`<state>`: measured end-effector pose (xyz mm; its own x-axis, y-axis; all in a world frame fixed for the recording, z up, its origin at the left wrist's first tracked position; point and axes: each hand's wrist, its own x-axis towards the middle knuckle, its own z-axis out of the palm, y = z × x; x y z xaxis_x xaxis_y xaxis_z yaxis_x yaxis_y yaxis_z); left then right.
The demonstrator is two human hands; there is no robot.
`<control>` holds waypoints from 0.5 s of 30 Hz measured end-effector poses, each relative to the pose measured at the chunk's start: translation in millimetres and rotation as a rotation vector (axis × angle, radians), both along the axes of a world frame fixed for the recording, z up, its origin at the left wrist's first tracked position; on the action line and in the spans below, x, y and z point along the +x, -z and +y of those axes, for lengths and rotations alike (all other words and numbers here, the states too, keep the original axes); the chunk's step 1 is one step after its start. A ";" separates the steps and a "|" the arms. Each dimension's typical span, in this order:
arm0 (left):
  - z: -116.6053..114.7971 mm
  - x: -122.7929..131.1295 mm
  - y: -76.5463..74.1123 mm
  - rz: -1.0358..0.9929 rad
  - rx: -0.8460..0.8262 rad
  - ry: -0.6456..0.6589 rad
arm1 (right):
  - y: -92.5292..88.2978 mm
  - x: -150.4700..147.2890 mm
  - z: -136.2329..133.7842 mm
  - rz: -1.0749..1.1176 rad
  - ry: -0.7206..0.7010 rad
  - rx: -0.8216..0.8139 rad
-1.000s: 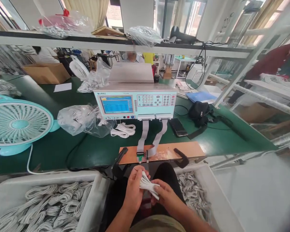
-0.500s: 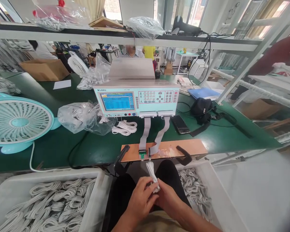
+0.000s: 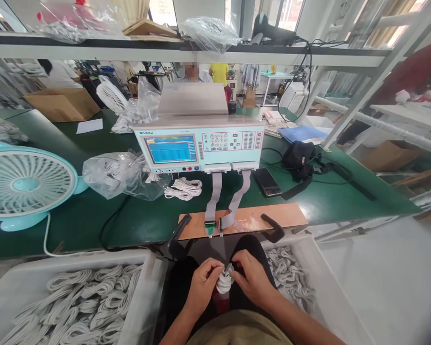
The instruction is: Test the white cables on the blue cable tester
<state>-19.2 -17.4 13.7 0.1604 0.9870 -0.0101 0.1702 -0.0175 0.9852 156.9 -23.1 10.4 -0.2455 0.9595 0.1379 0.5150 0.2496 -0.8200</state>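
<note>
A bundled white cable (image 3: pixel 224 282) is held over my lap, between my two hands. My left hand (image 3: pixel 205 282) pinches it from the left, thumb and fingertips together near its upper end. From the right, my right hand (image 3: pixel 252 277) has its fingers closed at the same end; the fingertips partly cover the cable's ends. Beyond my hands, two grey ribbon cables (image 3: pixel 214 196) run from the tester (image 3: pixel 201 148) down to a small green connector board (image 3: pixel 210 230) and a second connector (image 3: pixel 221 227) at the edge of an orange-brown board (image 3: pixel 290 216).
White bins of bundled cables stand at left (image 3: pixel 145 273) and right (image 3: pixel 325 273). Black clamps (image 3: pixel 179 237) hold the board. A turquoise fan (image 3: pixel 25 184), a plastic bag (image 3: pixel 109 175), a loose cable bundle (image 3: pixel 183 189), a phone (image 3: pixel 267 182) and a black pouch (image 3: pixel 300 160) lie on the green table.
The cable bundle has come away from the connector at the board's edge and moved down toward my lap. Both hands shifted to its upper end, and the tester's screen display changed.
</note>
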 end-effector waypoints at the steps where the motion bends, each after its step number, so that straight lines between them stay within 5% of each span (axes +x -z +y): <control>1: 0.6 1.3 -0.3 -0.002 -0.006 -0.008 | -4.3 0.5 2.1 -0.035 -0.101 0.063; 4: 3.4 5.1 0.4 -0.003 -0.028 -0.073 | -14.2 -2.0 9.6 -0.110 -0.305 0.173; 7: 7.8 8.6 2.7 0.009 -0.005 -0.161 | -15.6 -8.1 19.6 -0.084 -0.320 0.213; 12: 19.0 14.4 0.2 -0.051 0.029 -0.209 | 0.3 -25.4 41.3 0.300 0.027 -0.101; 15: 25.5 11.5 -5.3 -0.233 -0.145 -0.156 | 10.0 -35.7 51.1 0.471 0.136 -0.226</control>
<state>-7.7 8.1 19.0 0.0217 0.9909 -0.1330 -0.0709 0.1342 0.9884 121.1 28.0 0.5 -0.0781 0.9969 -0.0105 0.0936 -0.0032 -0.9956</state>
